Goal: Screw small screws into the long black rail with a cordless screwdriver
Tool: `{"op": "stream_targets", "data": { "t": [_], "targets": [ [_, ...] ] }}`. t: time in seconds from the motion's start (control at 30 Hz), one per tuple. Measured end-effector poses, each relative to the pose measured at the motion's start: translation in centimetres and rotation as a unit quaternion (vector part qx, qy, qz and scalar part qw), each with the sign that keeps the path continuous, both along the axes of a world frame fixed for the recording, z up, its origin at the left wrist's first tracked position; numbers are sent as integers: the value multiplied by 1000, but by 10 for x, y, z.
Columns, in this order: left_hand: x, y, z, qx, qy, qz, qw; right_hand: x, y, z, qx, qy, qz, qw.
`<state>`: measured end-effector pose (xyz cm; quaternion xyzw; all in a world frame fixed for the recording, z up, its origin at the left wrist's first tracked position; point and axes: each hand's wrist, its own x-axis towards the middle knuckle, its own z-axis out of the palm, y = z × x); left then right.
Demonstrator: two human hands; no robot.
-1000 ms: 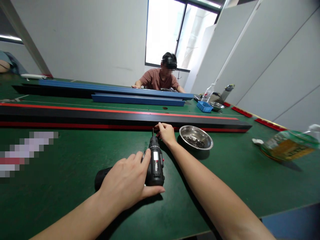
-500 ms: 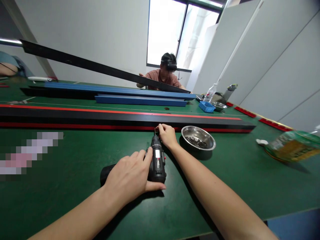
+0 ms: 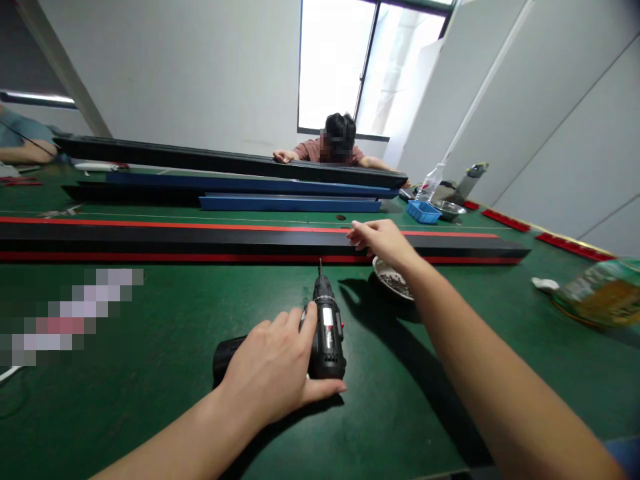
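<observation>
My left hand (image 3: 273, 367) is wrapped round a black cordless screwdriver (image 3: 327, 330) that lies on its side on the green table (image 3: 150, 347), its bit pointing at a long black rail with red edges (image 3: 200, 241). My right hand (image 3: 383, 241) is raised above the rail and over a steel bowl of small dark screws (image 3: 393, 280). Its fingers are loosely curled and point left, and whether they hold anything is hidden.
Blue rails (image 3: 290, 202) and another long black rail (image 3: 225, 162) lie further back. A person (image 3: 336, 140) sits across the table with hands on that black rail. A blue tray (image 3: 423, 211), a second bowl (image 3: 447, 209), bottles and a bag (image 3: 597, 293) stand at the right.
My right hand left the screwdriver bit at the rail and rose up and to the right over the bowl. The person opposite lowered the far black rail onto the table.
</observation>
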<state>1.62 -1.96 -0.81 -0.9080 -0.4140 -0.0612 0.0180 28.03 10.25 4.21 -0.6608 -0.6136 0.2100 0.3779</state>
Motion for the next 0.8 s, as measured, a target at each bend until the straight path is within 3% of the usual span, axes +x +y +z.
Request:
{"op": "stream_targets", "data": {
  "t": [0.13,0.3,0.53,0.7,0.8],
  "targets": [
    [0,-2,0,-4,1,1,1000,46,-12,24,-120,-91,-20,988],
    [1,-1,3,-10,4,2,1000,82,-25,20,-229,-114,36,966],
    [0,-2,5,-12,4,1,1000,103,-31,1,-296,-185,84,933],
    [0,-1,4,-13,4,3,1000,97,-31,-21,-251,-271,131,920],
    [-1,-1,5,-18,4,1,1000,97,-33,-20,-258,-268,141,917]
  ]
}}
